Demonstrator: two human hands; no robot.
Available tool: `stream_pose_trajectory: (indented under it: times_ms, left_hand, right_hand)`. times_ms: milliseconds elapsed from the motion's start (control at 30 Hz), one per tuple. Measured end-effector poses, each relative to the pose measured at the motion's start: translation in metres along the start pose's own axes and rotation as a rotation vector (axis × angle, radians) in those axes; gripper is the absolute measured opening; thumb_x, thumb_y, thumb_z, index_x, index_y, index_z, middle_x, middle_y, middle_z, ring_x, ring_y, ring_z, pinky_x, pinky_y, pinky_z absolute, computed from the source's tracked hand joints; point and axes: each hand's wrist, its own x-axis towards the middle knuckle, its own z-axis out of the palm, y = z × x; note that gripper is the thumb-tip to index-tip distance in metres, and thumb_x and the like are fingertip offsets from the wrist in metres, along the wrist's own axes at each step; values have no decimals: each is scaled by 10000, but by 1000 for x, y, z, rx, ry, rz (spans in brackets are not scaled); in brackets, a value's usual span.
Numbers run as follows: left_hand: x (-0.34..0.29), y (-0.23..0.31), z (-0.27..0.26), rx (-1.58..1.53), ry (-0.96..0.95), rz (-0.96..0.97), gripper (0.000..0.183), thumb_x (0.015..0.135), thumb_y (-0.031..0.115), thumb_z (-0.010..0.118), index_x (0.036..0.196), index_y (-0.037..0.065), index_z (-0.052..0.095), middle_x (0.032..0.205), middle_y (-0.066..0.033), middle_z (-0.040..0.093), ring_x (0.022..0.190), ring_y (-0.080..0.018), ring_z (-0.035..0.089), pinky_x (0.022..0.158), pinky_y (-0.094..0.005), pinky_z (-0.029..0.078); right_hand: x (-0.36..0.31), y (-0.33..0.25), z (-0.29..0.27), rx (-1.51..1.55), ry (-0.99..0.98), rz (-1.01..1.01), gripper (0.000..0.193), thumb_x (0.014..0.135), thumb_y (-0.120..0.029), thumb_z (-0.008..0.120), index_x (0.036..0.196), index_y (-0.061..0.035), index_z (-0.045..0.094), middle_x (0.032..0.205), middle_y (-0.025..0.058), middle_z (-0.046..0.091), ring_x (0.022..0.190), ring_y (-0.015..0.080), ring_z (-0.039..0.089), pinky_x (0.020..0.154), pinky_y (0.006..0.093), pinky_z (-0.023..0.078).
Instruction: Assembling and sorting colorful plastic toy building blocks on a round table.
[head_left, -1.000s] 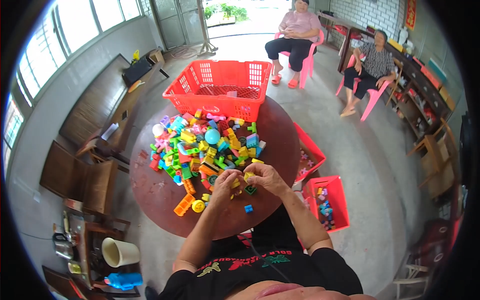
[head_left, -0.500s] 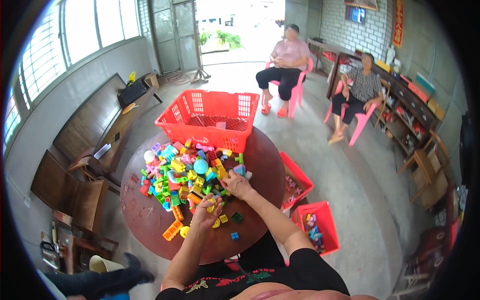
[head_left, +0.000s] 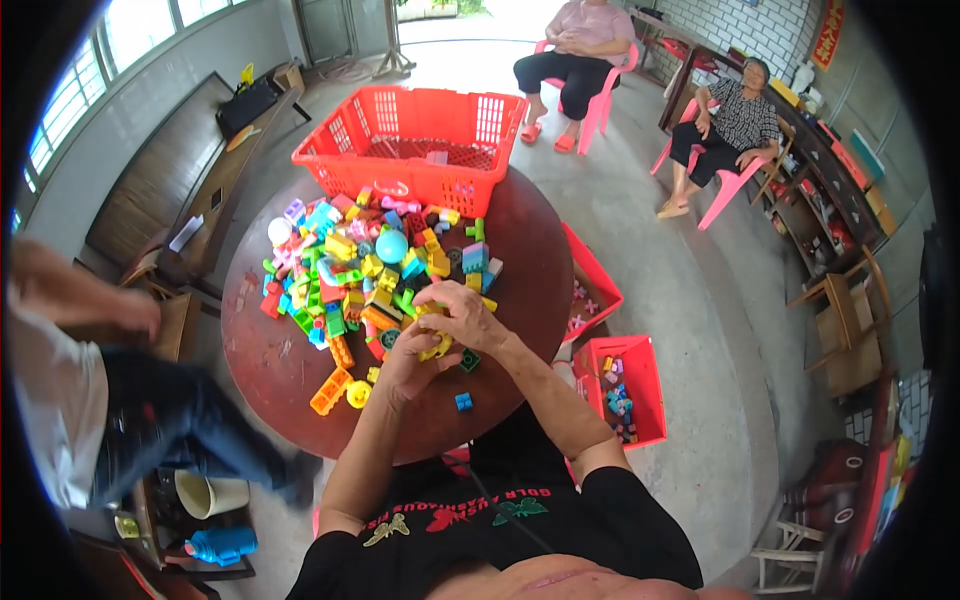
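Observation:
My left hand (head_left: pixel 408 364) is closed around a yellow toy piece (head_left: pixel 433 350) near the front of the round table. Over the same yellow piece, the fingers of my right hand (head_left: pixel 468 318) curl down and meet the left. The hands partly cover the piece, so its exact shape is hidden. Just beyond them lies a heaped pile of colourful building blocks (head_left: pixel 340 248), with a light blue ball (head_left: pixel 391 246) and a white ball (head_left: pixel 280 232) on it. A blue block (head_left: pixel 463 401), an orange block (head_left: pixel 331 392) and a round yellow piece (head_left: pixel 359 393) lie nearer me.
A red basket (head_left: pixel 400 172) stands at the far side of the brown table (head_left: pixel 535 270). Two red bins, a far one (head_left: pixel 603 275) and a near one (head_left: pixel 655 400), hold pieces at the right. A person (head_left: pixel 140 400) is close at the left; two others sit on pink chairs beyond.
My right hand has come from the pile's right side to my left hand and now grips the yellow piece with it. A person has entered at the left. The view has tilted downward.

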Motion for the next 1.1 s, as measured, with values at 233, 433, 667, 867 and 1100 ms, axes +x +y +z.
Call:
stream_pose_trajectory:
  times_ms: [233,433,667,867,1100]
  left_hand:
    - [-8,-15,-18,-168,-14,58,402,944,446,557,1187,127,537,953,-31,599,831,-152,599,598,-254,470]
    - [-13,-12,-16,-187,189,67,319,948,340,572,1163,106,543,1065,-79,657,843,-165,634,581,-252,461]
    - [-20,7,-30,-129,83,193,436,951,308,556,1325,126,429,1188,-135,615,926,-202,643,598,-254,485]
    - [-19,-13,-45,-217,57,143,499,985,342,484,1441,188,351,1178,-112,585,948,-223,611,571,-253,461]
    - [-5,-20,-31,-284,119,26,381,1013,366,424,1334,164,455,1137,-79,604,872,-190,603,591,-265,465]
  right_hand:
    - [0,-13,-5,167,-264,161,264,818,-68,659,1078,-26,637,989,96,649,910,178,629,874,333,502]
    - [-11,21,-55,107,201,371,239,830,-126,655,1056,-47,648,931,117,658,896,190,646,830,305,496]
    - [-3,75,-42,-943,-146,13,76,794,-152,633,861,-118,648,762,82,629,780,296,643,694,421,525]
    - [0,110,1,-1146,-169,226,86,748,-201,628,780,-122,639,672,98,665,630,292,686,562,416,547]
    - [-3,113,-3,-1006,-63,191,103,799,-130,588,864,-51,601,929,131,613,920,298,627,684,423,543]
